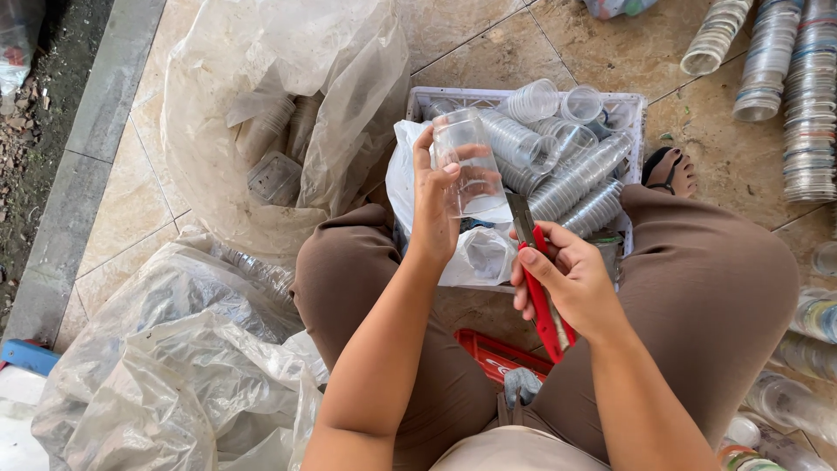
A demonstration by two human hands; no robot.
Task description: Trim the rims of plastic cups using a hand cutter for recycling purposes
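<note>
head view | clear plastic bag [288,105] with cups, far left on tiled floor | left hand [436,205] fingers wrapped round clear plastic cup [466,166], raised over white crate [632,109] of stacked cups | right hand [571,283] clenched on red-handled cutter [539,288], just beside

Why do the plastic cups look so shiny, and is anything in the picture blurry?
Head view: bright daylight glints off the clear cup in the left hand and off the stacked cups in the white crate; the right hand with the red-handled cutter looks sharp; the plastic bags glare pale; the picture bends slightly at its edges, and nothing is badly blurred.
</note>
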